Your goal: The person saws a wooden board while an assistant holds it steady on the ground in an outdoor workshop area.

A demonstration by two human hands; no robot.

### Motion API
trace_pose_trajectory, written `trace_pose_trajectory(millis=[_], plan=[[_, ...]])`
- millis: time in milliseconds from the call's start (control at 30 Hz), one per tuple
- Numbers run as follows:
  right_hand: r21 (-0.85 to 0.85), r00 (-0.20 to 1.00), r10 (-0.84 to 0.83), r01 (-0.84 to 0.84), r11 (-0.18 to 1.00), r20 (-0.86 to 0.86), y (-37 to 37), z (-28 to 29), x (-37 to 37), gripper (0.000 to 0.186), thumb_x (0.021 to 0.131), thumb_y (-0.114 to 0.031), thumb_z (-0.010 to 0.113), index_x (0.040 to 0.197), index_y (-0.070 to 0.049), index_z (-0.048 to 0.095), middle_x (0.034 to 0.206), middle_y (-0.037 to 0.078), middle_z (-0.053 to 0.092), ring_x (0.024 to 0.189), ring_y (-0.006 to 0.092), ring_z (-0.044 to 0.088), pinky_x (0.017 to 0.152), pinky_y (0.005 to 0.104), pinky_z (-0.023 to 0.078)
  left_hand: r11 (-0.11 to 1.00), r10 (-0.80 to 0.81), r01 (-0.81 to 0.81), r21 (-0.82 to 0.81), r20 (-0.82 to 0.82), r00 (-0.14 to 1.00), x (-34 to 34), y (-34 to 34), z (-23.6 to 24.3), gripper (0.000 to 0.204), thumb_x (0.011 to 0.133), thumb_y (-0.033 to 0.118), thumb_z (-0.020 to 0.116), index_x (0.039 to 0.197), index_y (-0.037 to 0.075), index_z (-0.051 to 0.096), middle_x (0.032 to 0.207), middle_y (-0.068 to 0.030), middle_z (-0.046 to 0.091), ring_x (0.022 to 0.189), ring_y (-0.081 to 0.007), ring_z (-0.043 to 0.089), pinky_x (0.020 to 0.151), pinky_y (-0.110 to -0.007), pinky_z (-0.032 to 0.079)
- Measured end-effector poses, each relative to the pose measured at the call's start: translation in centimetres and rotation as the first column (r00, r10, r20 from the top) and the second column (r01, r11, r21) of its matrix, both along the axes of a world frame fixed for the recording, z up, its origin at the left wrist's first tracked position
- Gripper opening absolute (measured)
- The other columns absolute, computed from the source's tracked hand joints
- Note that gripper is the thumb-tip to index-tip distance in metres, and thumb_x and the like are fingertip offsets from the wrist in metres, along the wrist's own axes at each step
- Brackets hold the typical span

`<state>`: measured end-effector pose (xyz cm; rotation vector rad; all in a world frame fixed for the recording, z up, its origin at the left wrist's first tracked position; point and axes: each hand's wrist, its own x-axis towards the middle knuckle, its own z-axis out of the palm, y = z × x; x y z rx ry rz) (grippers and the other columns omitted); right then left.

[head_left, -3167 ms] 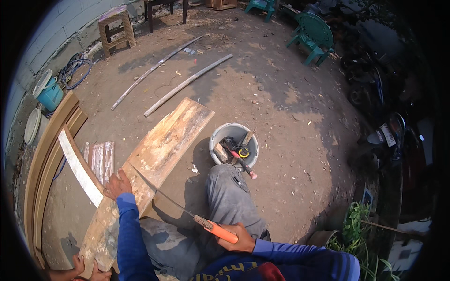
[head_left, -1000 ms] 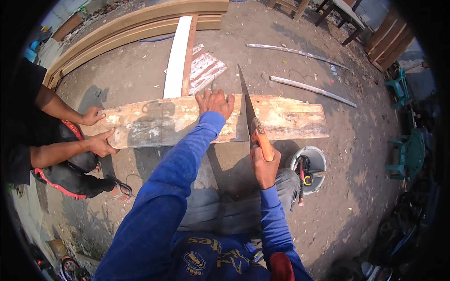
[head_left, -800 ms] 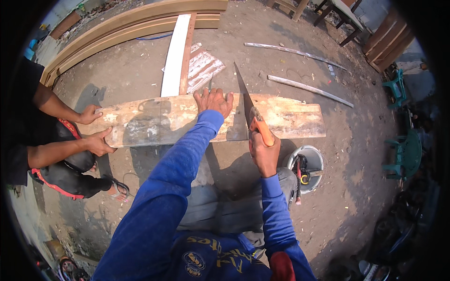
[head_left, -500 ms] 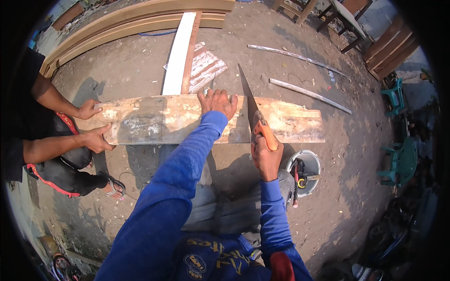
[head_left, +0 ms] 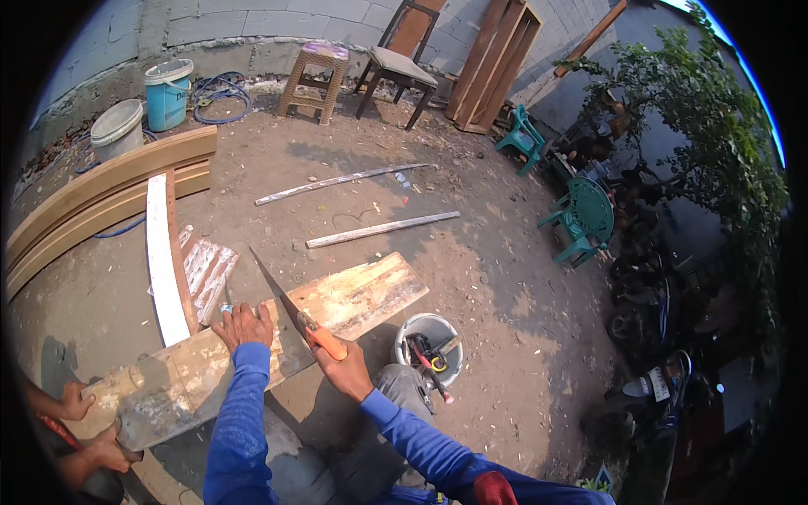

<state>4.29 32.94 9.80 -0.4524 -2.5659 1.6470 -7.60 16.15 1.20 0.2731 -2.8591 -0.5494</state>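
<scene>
Saw [head_left: 292,305] pushed forward, tapered, weathered wooden plank [head_left: 359,292]

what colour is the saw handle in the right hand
Orange: the saw handle, gripped in the right hand, shows best in the head view.

This is an outdoor yard, with sunlit bare dirt ground [head_left: 505,404] and a block wall [head_left: 278,29]. Green plastic chairs [head_left: 587,210], a leafy tree [head_left: 699,109] and motorbikes [head_left: 638,388] line its side
</scene>
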Motion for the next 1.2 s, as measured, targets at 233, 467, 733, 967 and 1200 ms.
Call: trace_pose_trajectory(millis=[233, 467, 733, 967, 1200], plan=[[-0.036, 0.993, -0.039, 0.043, 0.998, 0.112, 1.1, -0.7, 1.6, 0.032, 0.094, -0.028, 0.069, 0.111, -0.002, 0.077, 0.078, 0.007, 0.070, 0.074, 0.0142, 0.065, 0.071, 0.0339, 0.052, 0.997, -0.054, 0.053, 0.060, 0.014, 0.998, 1.2, 1.5, 0.4, 0.049, 0.102, 0.045, 0.053, 0.100, 0.002, 0.076, 0.105, -0.0173, 0.075, 0.113, -0.0344, 0.062, 0.114, -0.062, 0.028], [-0.104, 0.991, -0.025, 0.039, 0.994, 0.129, 0.6, -0.5, 0.9, 0.032, 0.094, -0.028, 0.071, 0.109, 0.000, 0.076, 0.078, 0.004, 0.068, 0.073, 0.0098, 0.062, 0.068, 0.0307, 0.050, 0.997, -0.045, 0.049, 0.063, -0.061, 0.997, 0.2, 0.9, 0.0, 0.047, 0.101, 0.044, 0.055, 0.096, 0.002, 0.076, 0.102, -0.0166, 0.075, 0.112, -0.0337, 0.062, 0.113, -0.060, 0.030], [-0.131, 0.999, -0.037, 0.038, 0.991, 0.005, 0.9, -1.8, 0.6, 0.020, 0.095, -0.019, 0.066, 0.100, -0.001, 0.073, 0.067, -0.001, 0.060, 0.056, 0.0064, 0.052, 0.051, 0.0257, 0.040, 0.998, -0.052, 0.055, 0.039, -0.079, 0.996, 0.0, 1.0, -0.2, 0.045, 0.101, 0.043, 0.056, 0.095, 0.003, 0.076, 0.102, -0.0163, 0.075, 0.109, -0.0336, 0.062, 0.113, -0.060, 0.030], [-0.146, 0.999, -0.045, 0.047, 0.988, 0.017, 0.9, -1.5, 1.8, 0.023, 0.096, -0.022, 0.067, 0.106, -0.003, 0.076, 0.070, -0.001, 0.062, 0.057, 0.0061, 0.053, 0.052, 0.0259, 0.041, 0.997, -0.071, 0.071, 0.024, -0.011, 0.997, 1.0, 1.2, 0.5, 0.048, 0.101, 0.046, 0.055, 0.098, 0.003, 0.076, 0.105, -0.0158, 0.075, 0.110, -0.0332, 0.063, 0.113, -0.060, 0.030], [-0.020, 0.998, -0.031, 0.030, 0.999, -0.050, 0.4, -1.6, 0.9, 0.029, 0.091, -0.025, 0.067, 0.108, -0.003, 0.077, 0.073, 0.011, 0.067, 0.070, 0.0193, 0.066, 0.070, 0.0366, 0.052, 0.999, -0.045, 0.044, 0.011, 0.056, 0.997, 0.1, 0.6, -0.9, 0.055, 0.104, 0.050, 0.050, 0.109, 0.002, 0.076, 0.116, -0.0172, 0.075, 0.121, -0.0356, 0.061, 0.116, -0.065, 0.025]])
